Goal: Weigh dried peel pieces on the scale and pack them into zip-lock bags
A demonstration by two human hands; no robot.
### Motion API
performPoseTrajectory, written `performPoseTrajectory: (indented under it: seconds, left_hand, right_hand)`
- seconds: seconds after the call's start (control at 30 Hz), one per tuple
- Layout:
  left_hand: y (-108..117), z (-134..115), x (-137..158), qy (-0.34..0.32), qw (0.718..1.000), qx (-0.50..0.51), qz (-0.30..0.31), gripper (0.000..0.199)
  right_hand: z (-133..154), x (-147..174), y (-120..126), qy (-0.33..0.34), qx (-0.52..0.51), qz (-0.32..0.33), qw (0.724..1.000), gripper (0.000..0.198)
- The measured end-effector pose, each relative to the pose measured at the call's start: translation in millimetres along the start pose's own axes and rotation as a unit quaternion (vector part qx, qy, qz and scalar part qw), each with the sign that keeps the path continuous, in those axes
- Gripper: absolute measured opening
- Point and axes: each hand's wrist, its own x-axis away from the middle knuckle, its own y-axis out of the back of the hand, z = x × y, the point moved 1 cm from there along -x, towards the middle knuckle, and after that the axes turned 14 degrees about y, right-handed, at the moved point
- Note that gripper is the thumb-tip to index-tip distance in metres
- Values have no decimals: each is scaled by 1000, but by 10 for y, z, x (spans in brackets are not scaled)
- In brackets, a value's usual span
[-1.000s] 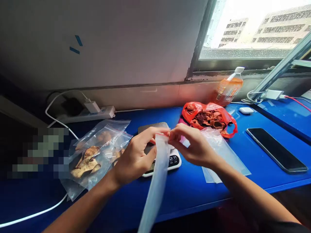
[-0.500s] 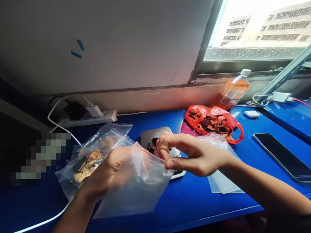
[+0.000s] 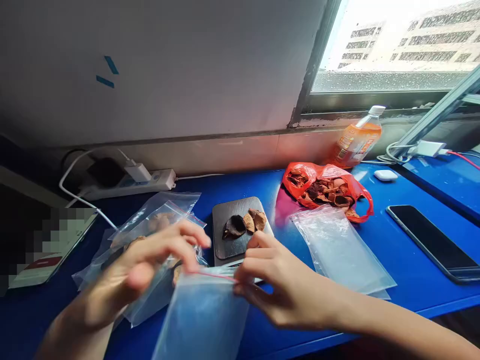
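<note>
My right hand [image 3: 275, 280] pinches the top right corner of a clear zip-lock bag [image 3: 210, 315] with a red seal line; the bag hangs below and looks empty. At the bag's left corner is my left hand [image 3: 131, 280], somewhat blurred, fingers spread and thumb apart, outside the bag. Just beyond my right hand lies a kitchen scale [image 3: 221, 242] with a steel plate. On it rest one dark dried husk piece [image 3: 235, 226] and a few lighter brown pieces [image 3: 255, 220]. Left of the scale, partly behind my left hand, lie filled clear bags [image 3: 176, 200] with dried pieces inside.
A red plastic bag [image 3: 290, 182] of dried husks lies behind a stack of clear bags [image 3: 348, 255]. An orange drink bottle [image 3: 360, 140] stands by the wall. A phone [image 3: 431, 242], an earbud case [image 3: 385, 175] and a power strip [image 3: 165, 180] lie on the blue table.
My left hand has come out of the bag and moved left, fingers spreading. My right hand has moved down with the bag, uncovering the scale and its pieces.
</note>
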Motion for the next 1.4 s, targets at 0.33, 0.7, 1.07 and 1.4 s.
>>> performPoseTrajectory:
  seconds: [0.33, 0.7, 1.07, 1.4]
  left_hand:
    - [-266, -260, 155, -148, 933, -312, -102, 87]
    - [-566, 149, 136, -140, 964, -183, -129, 75]
    - [-540, 96, 171, -139, 974, -149, -93, 68]
    - [-593, 119, 169, -132, 976, -156, -72, 69]
  right_hand:
    - [-71, -264, -244, -52, -6, -137, 989, 11]
    - [-449, -61, 55, 38, 209, -149, 966, 14]
    - [-803, 103, -25, -85, 270, -34, 958, 28]
    - [-840, 44, -131, -96, 332, -65, 936, 17]
